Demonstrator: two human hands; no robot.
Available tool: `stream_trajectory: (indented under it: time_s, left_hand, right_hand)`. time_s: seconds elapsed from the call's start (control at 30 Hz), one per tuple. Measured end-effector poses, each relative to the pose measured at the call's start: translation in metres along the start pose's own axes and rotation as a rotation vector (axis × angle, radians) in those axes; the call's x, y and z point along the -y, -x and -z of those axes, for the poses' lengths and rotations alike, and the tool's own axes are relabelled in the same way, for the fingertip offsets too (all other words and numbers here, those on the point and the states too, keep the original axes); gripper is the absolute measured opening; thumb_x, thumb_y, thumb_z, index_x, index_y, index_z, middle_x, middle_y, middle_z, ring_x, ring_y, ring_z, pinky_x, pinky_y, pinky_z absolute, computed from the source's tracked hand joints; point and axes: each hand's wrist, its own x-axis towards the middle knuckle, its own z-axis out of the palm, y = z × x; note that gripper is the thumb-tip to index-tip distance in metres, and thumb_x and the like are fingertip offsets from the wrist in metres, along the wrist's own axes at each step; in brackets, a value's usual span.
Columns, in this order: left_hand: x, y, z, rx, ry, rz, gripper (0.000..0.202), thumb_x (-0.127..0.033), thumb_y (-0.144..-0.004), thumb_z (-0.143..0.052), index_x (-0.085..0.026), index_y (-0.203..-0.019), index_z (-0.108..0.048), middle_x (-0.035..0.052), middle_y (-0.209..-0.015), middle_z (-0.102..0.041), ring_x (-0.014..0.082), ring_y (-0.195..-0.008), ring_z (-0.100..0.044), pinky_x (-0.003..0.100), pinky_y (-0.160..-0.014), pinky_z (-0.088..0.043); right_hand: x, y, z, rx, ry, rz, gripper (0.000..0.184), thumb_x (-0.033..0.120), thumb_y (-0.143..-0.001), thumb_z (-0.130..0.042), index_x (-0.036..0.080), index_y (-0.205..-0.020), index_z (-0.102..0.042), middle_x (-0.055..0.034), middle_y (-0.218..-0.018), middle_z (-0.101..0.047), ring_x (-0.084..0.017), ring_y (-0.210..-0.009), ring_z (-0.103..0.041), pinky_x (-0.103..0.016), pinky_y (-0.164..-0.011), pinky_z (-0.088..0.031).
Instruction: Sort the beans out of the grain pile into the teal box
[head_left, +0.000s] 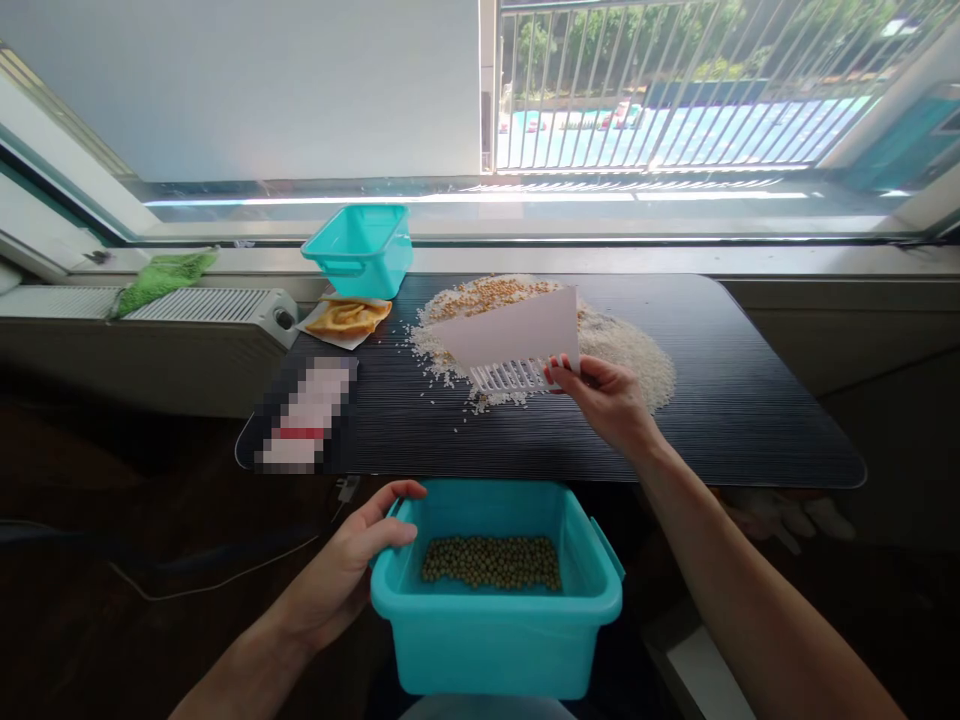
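Rice (634,362), white and loose-grained, spreads in a low heap on the dark, wood-grained table (757,420), with small orange-yellow grains (499,294) scattered over its far left part. From where I stand, the person's right hand (604,397) pinches a flat white card with a row of slots along its lower edge (517,325), thumb and fingers closed on its lower right corner, above the middle of the table; whether the card touches the rice I cannot tell. Their left hand (367,545) is half curled, gripping the left rim of a turquoise plastic tub (495,640) just before the table's near edge. Round green peas (491,563) cover the tub's floor. At the table's far left corner sits another turquoise plastic tub (384,265), and just nearer, a crumpled yellow item (349,317) lies on white paper. A pixelated object (304,415) occupies the table's near left corner. Left of the table, a fuzzy green cloth (169,277) drapes a white radiator (202,303).
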Motion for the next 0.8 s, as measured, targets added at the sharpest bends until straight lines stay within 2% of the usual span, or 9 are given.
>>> stream_trajectory:
  time_s: [0.17,0.4,0.6,0.8]
  left_hand:
    - [0.001,-0.001,0.0,0.008,-0.001,-0.014,0.05,-0.023,-0.069,-0.071,-0.023,-0.114,-0.047,0.005,-0.1,-0.064,0.0209,-0.075,-0.063,0.039,-0.076,-0.05]
    - [0.0,0.0,-0.001,-0.014,-0.011,-0.014,0.052,-0.026,-0.067,-0.072,-0.024,-0.113,-0.048,0.0042,-0.1,-0.063,0.0198,-0.073,-0.063,0.037,-0.075,-0.05]
    - [0.002,-0.002,0.001,-0.007,-0.022,-0.027,0.049,-0.024,-0.069,-0.07,-0.025,-0.113,-0.049,0.0022,-0.094,-0.062,0.0195,-0.073,-0.062,0.038,-0.076,-0.05]
    - [0.006,-0.006,0.005,-0.008,-0.045,-0.047,0.045,-0.024,-0.07,-0.069,-0.025,-0.111,-0.051,-0.0006,-0.081,-0.061,0.0187,-0.072,-0.062,0.037,-0.078,-0.05]
  right_hand:
    - [0.014,0.008,0.008,-0.01,-0.065,-0.076,0.029,0.046,-0.065,-0.074,0.02,-0.077,-0.072,-0.0008,-0.073,-0.069,-0.016,-0.072,-0.065,-0.03,-0.069,-0.056]
    - [0.013,0.01,0.003,-0.021,-0.009,-0.055,0.031,0.049,-0.065,-0.073,0.019,-0.073,-0.072,-0.0006,-0.07,-0.069,-0.014,-0.068,-0.063,-0.03,-0.069,-0.055]
    - [0.025,0.018,0.013,0.122,-0.009,-0.124,0.031,0.048,-0.065,-0.074,0.018,-0.074,-0.072,-0.0022,-0.072,-0.069,-0.016,-0.072,-0.064,-0.031,-0.07,-0.055]
    - [0.024,0.02,0.013,0.071,-0.081,-0.139,0.029,0.045,-0.064,-0.076,0.019,-0.075,-0.072,-0.0014,-0.074,-0.07,-0.016,-0.072,-0.065,-0.03,-0.069,-0.055]
